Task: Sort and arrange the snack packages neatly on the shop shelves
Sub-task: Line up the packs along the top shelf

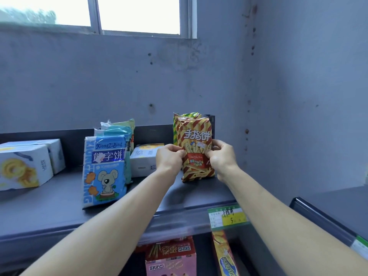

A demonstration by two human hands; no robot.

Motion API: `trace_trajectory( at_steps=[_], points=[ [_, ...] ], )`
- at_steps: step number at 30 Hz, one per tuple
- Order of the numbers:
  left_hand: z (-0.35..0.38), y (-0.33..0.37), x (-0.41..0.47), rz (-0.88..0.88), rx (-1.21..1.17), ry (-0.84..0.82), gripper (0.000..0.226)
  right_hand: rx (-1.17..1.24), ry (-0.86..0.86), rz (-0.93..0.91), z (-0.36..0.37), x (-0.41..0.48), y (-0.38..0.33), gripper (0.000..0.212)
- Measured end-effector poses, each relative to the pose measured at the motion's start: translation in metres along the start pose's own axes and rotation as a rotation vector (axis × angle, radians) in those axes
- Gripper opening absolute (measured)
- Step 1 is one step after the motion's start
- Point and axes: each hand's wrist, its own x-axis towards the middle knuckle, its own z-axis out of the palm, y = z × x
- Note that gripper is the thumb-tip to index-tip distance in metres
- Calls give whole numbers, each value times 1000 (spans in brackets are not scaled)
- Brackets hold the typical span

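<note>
Head view: red bag (196,136) stands upright on the top shelf (59,206), about frame centre, near the shelf's right end. Left hand (169,156) pinches its edge at 9 o'clock and right hand (223,156) pinches at 3 o'clock, fingers curled onto the front. Green bag (175,126) sits directly behind. Blue bag (105,172) upright at 8 o'clock, apart; white box (142,160) lies between. Price tag (229,216) on the shelf lip at 5 o'clock.
</note>
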Motion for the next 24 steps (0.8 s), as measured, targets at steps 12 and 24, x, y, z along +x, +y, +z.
trace_trajectory(
  at_steps=[12, 24],
  points=[
    [-48, -2, -2, 80, 272, 206, 32, -254, 90, -431, 26, -47, -32, 28],
    [-59, 2, -3, -29, 560, 95, 45, -234, -390, 233, 91, -37, -9, 16]
  ],
)
